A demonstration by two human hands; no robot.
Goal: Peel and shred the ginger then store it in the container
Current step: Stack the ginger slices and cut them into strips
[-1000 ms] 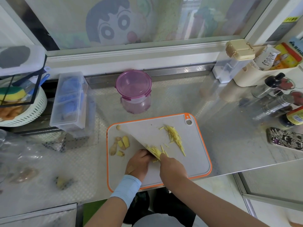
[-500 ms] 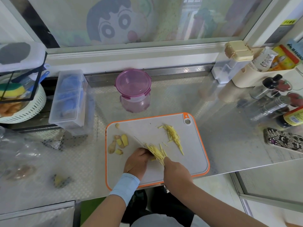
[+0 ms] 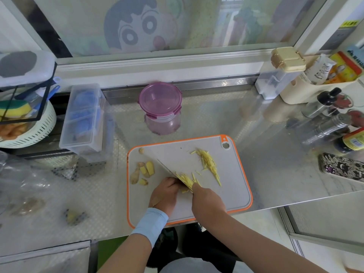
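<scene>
Right grip (image 3: 208,200) is closed round the handle of the knife (image 3: 167,168); its fingers hide the handle, and the blade runs up-left from it across the board. Left grip (image 3: 165,194), fingers curled, pins a ginger stub (image 3: 184,191) vs the blade's left face; most of the stub is hidden, so its axis can't be told.

The counter (image 3: 266,154) carries the cutting board (image 3: 232,194). Behind the board, well apart from both grips, stands the container (image 3: 160,107), purple lid on. 1 long shred pile (image 3: 208,166) lies right of the blade, approx parallel to it. Fresh shreds (image 3: 186,180) sit against the knife, and peel scraps (image 3: 145,171) lie at the board's left.

Key relation: the stub sits left of the blade, so the next cuts prob. step toward the left grip's knuckles, which is where the risk is.
</scene>
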